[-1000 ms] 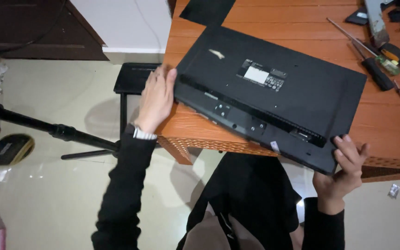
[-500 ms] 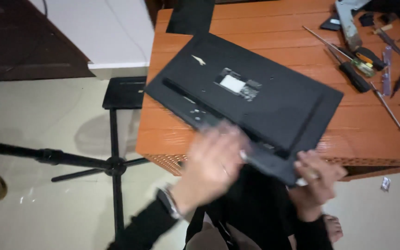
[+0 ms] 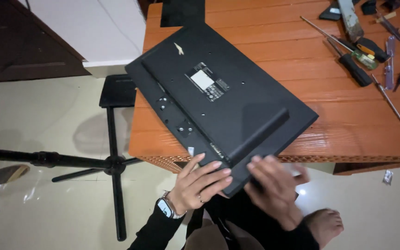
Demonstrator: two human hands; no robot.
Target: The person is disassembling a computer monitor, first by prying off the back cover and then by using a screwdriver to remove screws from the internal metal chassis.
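Two hands at near corner of black monitor [image 3: 218, 97], lying face-down, overhanging wooden table [image 3: 348, 125] edge: left hand [image 3: 199, 184] flat underneath, right hand [image 3: 274, 187] clasping rim. Risk: tipping floorward through overhang; blurred right hand, possible slip.

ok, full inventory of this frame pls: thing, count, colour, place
monitor: 1, black, face down, overhanging table's near edge
table: 1, orange-brown wood, upper right
screwdrivers: several, black and green handles, table's far right
metal rod: 1, silver, right of the screwdrivers
tripod stand: 1, black, on floor at left
floor: pale glossy tile
wristwatch: 1, on left wrist
left hand: on monitor's near edge
right hand: blurred, on monitor's near corner
bare foot: 1, lower right
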